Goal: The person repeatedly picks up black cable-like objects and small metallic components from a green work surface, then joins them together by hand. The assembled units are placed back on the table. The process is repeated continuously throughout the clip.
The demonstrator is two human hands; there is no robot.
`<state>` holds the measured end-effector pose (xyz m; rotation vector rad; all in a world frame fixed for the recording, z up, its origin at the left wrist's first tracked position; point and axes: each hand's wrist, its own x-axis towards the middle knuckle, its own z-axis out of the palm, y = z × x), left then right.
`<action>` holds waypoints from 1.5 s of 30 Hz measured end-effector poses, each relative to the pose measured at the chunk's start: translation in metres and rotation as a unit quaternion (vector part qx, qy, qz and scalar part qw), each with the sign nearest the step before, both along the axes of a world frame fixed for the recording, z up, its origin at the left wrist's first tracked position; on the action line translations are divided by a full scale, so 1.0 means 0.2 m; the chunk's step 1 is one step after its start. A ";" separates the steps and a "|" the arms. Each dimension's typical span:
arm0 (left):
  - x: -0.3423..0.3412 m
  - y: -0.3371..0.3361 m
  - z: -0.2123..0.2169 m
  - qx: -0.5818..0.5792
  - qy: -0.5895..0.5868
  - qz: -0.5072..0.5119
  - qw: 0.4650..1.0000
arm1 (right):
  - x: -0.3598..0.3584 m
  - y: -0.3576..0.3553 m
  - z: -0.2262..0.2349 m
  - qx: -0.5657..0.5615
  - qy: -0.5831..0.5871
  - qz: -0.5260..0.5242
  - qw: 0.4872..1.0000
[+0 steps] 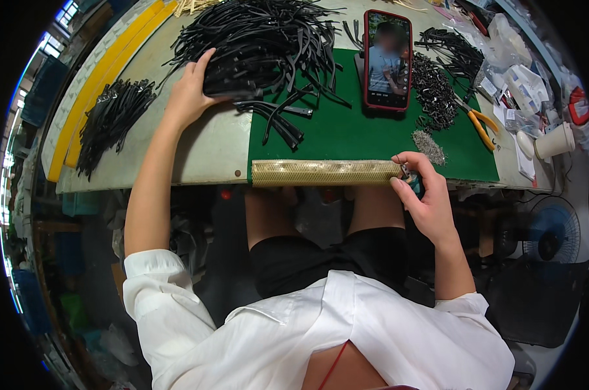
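Note:
At the left edge of a large pile of black straps [255, 45], my left hand [189, 94] has its thumb and forefinger spread apart against the straps. Some straps beside the thumb are blurred. My right hand [428, 198] is closed in a pinch at the right end of a gold patterned strip [327, 173], which lies along the table's front edge. Between its fingers is something small, partly dark teal, that I cannot make out. Several black straps with thicker ends [285, 127] lie loose on the green mat [346, 140] between my hands.
A phone in a red case [387, 62] stands on the mat. To its right are a heap of small dark parts [434, 94], grey bits [428, 147] and yellow-handled pliers [482, 130]. A black strap bundle [116, 120] lies left by yellow bars [80, 130]; a white cup [554, 140] lies far right.

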<state>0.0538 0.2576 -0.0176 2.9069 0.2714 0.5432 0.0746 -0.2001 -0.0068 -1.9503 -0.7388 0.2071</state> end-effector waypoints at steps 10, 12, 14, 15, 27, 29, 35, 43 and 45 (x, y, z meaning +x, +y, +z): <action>0.11 0.02 0.04 0.014 0.028 0.050 0.998 | -0.03 -0.04 0.02 -0.024 -0.005 -0.013 1.000; 0.11 0.05 0.00 0.015 0.022 0.010 1.000 | -0.04 -0.04 0.03 -0.030 0.005 -0.014 0.999; 0.10 0.03 0.02 0.006 0.038 -0.007 0.999 | -0.04 -0.04 0.02 -0.015 -0.003 -0.015 1.000; 0.09 0.02 0.03 -0.004 0.056 -0.004 0.998 | -0.04 -0.05 0.02 -0.008 -0.006 -0.016 1.000; 0.14 -0.09 0.05 0.028 0.040 0.004 0.999 | -0.02 -0.09 0.01 -0.003 -0.044 0.002 0.999; 0.15 -0.11 0.08 0.019 0.052 0.002 0.998 | -0.03 -0.11 0.01 -0.001 -0.045 -0.002 0.999; 0.15 -0.06 0.15 -0.076 0.102 0.030 0.991 | -0.02 -0.15 -0.04 0.000 -0.053 -0.017 0.998; 0.18 -0.35 0.11 -0.103 0.083 -0.010 0.991 | -0.05 -0.11 -0.03 -0.009 0.016 -0.041 0.999; 0.18 -0.37 0.10 -0.084 0.072 -0.009 0.994 | -0.04 -0.07 -0.02 -0.001 0.020 -0.027 0.999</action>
